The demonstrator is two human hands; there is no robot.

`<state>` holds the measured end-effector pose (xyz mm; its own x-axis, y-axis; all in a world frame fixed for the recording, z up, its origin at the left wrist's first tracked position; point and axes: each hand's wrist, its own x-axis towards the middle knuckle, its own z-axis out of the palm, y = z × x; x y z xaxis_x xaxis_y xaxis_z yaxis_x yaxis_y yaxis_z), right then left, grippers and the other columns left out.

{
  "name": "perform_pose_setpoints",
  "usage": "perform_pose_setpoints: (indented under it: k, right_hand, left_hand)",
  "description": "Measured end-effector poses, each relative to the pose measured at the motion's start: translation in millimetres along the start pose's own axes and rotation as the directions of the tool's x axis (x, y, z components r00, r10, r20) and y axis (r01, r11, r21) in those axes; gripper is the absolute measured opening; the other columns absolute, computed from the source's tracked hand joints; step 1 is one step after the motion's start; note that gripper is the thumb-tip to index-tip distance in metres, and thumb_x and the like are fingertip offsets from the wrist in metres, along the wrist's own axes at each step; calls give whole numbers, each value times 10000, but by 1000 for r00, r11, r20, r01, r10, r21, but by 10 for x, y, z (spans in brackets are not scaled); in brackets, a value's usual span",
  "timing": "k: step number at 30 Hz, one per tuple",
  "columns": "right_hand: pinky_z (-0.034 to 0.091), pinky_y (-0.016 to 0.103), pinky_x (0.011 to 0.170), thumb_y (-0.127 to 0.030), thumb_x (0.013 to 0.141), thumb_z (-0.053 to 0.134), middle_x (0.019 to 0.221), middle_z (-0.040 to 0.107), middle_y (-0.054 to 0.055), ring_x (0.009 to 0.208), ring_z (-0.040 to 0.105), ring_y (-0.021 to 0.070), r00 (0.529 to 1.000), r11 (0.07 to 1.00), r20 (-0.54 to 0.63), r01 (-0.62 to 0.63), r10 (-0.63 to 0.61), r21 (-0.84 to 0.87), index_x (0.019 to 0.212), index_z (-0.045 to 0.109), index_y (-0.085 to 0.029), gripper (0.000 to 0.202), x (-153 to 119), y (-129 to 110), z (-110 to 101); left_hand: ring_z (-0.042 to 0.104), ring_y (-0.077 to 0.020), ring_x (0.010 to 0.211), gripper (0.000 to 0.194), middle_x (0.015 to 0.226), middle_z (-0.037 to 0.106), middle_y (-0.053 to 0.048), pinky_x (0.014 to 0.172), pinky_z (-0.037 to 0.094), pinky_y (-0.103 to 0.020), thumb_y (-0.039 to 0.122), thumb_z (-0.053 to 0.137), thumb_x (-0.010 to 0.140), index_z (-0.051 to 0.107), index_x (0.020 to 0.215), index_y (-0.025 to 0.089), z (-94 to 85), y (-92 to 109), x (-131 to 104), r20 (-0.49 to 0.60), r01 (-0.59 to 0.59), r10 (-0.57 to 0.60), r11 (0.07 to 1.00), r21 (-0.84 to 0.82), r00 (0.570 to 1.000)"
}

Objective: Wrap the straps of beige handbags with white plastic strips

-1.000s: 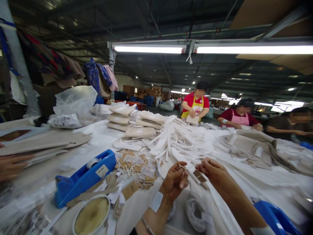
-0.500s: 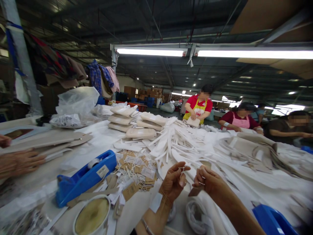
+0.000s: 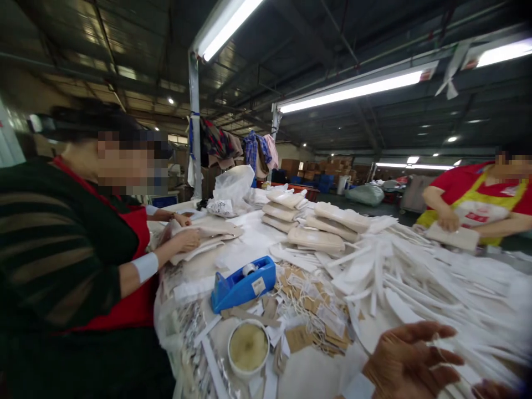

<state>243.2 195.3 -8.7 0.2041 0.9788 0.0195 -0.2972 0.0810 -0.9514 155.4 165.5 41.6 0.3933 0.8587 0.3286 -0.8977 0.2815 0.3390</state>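
My left hand (image 3: 411, 360) is at the lower right, its fingers bent and partly spread around a thin white string (image 3: 435, 339). The string runs between the fingers and down toward the bottom edge. Only a dark, blurred bit of my right hand (image 3: 494, 389) shows at the bottom right, close to the left one; its fingers are hidden. Left of my hands lies a heap of brown cardboard hang tags (image 3: 299, 338) with white strings. A round tub (image 3: 249, 348) of yellowish paste or wax stands beyond them to the left.
A blue tape dispenser (image 3: 241, 285) stands behind the tub. Beige padded pieces (image 3: 316, 239) are stacked beyond, beside white strips (image 3: 386, 266). At left, a co-worker in a red apron (image 3: 124, 277) handles beige pieces (image 3: 211, 233); another in a yellow apron (image 3: 477, 202) works across the table.
The view has swung left, bringing the co-worker at left into sight. My hands now appear lower and farther right, with the right hand mostly out of frame.
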Motion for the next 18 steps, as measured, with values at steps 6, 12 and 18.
perform_pose_setpoints:
  k: [6,12,18]
  right_hand:
    - [432,318,386,-518,753,433,924,616,62,1143,558,269,908,958,-318,287,-272,-1,937,576,-324,303,-184,-39,589]
    - [338,311,316,-547,694,619,518,455,24,527,553,220,992,976,-68,-113,102,-186,638,572,-294,264,-125,-658,-143]
    - [236,209,358,-399,545,847,471,325,-75,411,276,55,993,980,32,-110,117,-163,685,641,-176,333,-295,-1421,-658]
  left_hand:
    - [656,-150,814,431,1199,632,-205,716,459,-258,126,749,632,729,1054,41,-153,-117,61,-69,-76,74,997,-32,995]
    - [664,-156,862,405,1042,690,-158,741,474,-221,119,762,623,734,1021,51,-134,-82,76,-133,-79,73,996,-41,988]
    - [667,-201,864,219,955,679,-99,759,507,-305,234,640,777,681,963,126,-82,-54,119,-234,-66,257,793,605,937]
